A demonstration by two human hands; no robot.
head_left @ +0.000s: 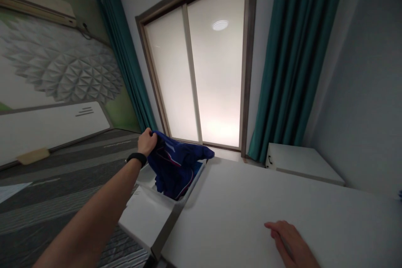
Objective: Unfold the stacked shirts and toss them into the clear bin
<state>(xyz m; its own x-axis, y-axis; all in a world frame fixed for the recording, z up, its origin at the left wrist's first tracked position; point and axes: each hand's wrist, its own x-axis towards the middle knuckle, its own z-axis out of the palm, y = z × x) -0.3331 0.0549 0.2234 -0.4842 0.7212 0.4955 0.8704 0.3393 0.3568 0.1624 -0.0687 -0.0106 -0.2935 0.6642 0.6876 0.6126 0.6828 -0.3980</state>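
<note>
My left hand, with a dark band on its wrist, is closed on one corner of a dark blue garment with red and white trim. The cloth hangs from that hand, and its lower part lies in a white bin. What else lies under the cloth is mostly hidden; a patch of brighter blue shows at the bin's right side. My right hand is over the white table at lower right, holding nothing, with its forefinger stretched out and the thumb a little apart.
Left of the table stands a lower white surface beside the bin. Farther off are a white cabinet, teal curtains and a frosted sliding door. A bed with a grey striped cover or similar dark striped surface fills the left.
</note>
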